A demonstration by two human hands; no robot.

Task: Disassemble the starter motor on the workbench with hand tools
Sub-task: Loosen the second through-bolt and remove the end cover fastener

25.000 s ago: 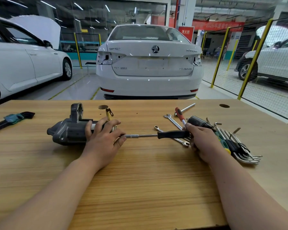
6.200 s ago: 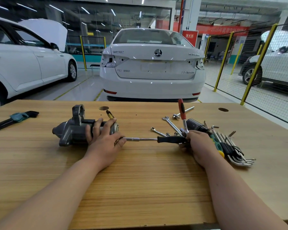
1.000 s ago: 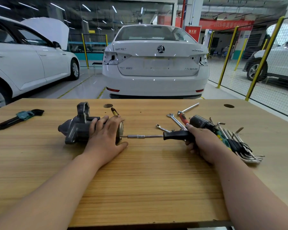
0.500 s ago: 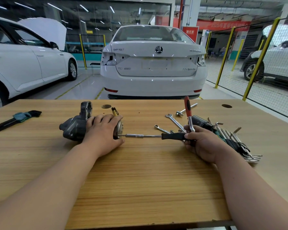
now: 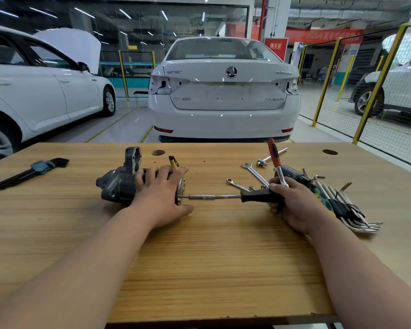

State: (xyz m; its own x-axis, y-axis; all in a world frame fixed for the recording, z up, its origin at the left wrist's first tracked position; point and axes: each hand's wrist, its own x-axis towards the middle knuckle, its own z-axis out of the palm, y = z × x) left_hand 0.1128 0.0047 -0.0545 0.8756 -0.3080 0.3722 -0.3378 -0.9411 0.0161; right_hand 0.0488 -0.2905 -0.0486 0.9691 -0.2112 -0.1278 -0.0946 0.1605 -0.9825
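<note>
The dark grey starter motor (image 5: 118, 185) lies on its side on the wooden workbench (image 5: 199, 257), nose to the left. My left hand (image 5: 163, 194) lies over its right half, fingers curled round the body. A long driver (image 5: 214, 197) with a steel shaft and black handle runs level from the motor's silver end plate (image 5: 181, 189) to my right hand (image 5: 292, 201), which grips the handle. A red-handled ratchet (image 5: 274, 154) stands tilted upward above that hand, with its steel neck down at the fingers; whether the fingers hold it I cannot tell.
Spanners (image 5: 254, 173) and a fan of hex keys (image 5: 342, 205) lie to the right of my right hand. Another hex key set (image 5: 31, 170) lies far left. A small yellow-tipped tool (image 5: 173, 161) sits behind the motor. White cars stand beyond the bench.
Over the last second the red-handled ratchet swung from lying low to standing up. The driver stays against the motor's end plate and my left hand stays on the motor.
</note>
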